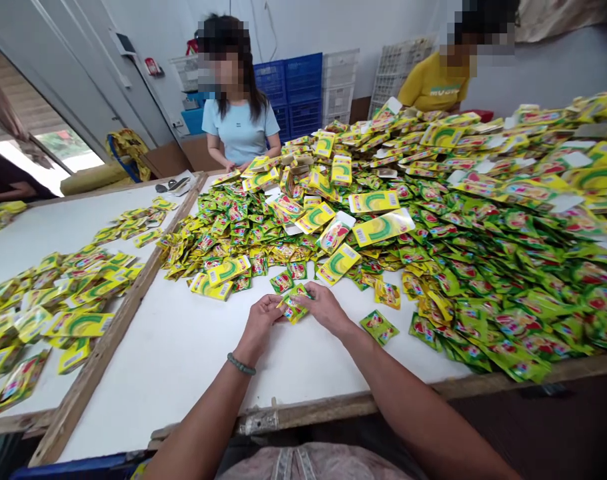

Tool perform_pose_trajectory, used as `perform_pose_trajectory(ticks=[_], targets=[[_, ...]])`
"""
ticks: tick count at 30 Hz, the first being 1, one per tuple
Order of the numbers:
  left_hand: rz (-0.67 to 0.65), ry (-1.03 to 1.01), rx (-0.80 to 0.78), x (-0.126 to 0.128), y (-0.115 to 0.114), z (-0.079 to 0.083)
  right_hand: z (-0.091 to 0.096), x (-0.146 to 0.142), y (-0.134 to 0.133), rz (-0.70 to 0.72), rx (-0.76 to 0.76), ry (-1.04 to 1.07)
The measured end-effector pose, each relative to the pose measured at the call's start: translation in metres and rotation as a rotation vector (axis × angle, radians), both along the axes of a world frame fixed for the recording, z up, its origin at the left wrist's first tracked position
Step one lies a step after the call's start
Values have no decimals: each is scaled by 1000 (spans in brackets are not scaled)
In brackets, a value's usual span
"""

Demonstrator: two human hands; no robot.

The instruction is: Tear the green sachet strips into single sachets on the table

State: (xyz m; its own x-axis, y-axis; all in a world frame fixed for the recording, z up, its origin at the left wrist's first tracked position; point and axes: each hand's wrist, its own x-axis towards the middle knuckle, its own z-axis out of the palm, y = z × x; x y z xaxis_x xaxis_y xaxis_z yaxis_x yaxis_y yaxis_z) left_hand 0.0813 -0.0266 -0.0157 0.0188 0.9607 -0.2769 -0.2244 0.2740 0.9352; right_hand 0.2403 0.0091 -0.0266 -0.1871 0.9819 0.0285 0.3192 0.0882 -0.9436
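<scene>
Over the white table [198, 360], my two hands meet at a small green and yellow packet [296, 308]. My left hand [262, 319], with a beaded bracelet at the wrist, pinches its left edge. The fingers of my right hand [324, 307] are closed on its upper right side. Just beyond lie loose green sachets [282, 282], and another green sachet [379, 327] rests to the right of my right wrist. Flat yellow boxes [337, 264] lie beyond my hands at the near side of the heap.
A big heap of green sachets [483, 267] and yellow boxes spreads across the back and right. A wooden strip [128, 310] divides the table; more yellow boxes [73, 300] lie left of it. Two people stand across the table. Blue crates [303, 87] are stacked behind.
</scene>
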Motion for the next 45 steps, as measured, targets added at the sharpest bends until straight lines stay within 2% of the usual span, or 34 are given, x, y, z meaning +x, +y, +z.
perform_pose_trajectory(ticks=[6, 9, 11, 13, 17, 18, 20, 22, 25, 27, 30, 34, 37, 41, 45], targets=[[-3, -33, 45, -5, -3, 9, 4, -4, -3, 57, -84, 171], [-34, -36, 40, -8, -3, 15, 6, -6, -6, 133, -209, 329], [-95, 55, 51, -14, 2, 20, 8, -6, -7, 214, -289, 390], [-125, 292, 109, -26, 13, 26, 11, -6, -8, 253, -299, 396], [74, 1223, 300, -66, 50, 38, 15, -6, -5, 122, -196, 363], [80, 1419, 306, -77, 59, 40, 15, -6, -4, 92, -176, 355], [12, 1630, 272, -96, 72, 44, 15, -5, -3, 50, -141, 343], [-62, 1674, 234, -109, 78, 46, 15, -4, -1, 19, -115, 335], [-1, 1554, 222, -111, 70, 48, 14, -1, 0, -25, -80, 330], [16, 1287, 244, -100, 57, 45, 15, 0, 1, -34, -59, 330], [-117, 814, 255, -71, 31, 35, 17, 0, 4, -66, 0, 327], [-277, 468, 152, -33, 3, 22, 19, 2, 8, -164, 105, 266], [-305, 358, 85, -22, -5, 22, 21, 6, 8, -89, 115, 96], [-369, 330, 54, -21, -8, 26, 21, 9, 6, 58, 136, -83], [-450, 298, 12, -17, -10, 24, 14, 3, 7, 20, 190, -89]])
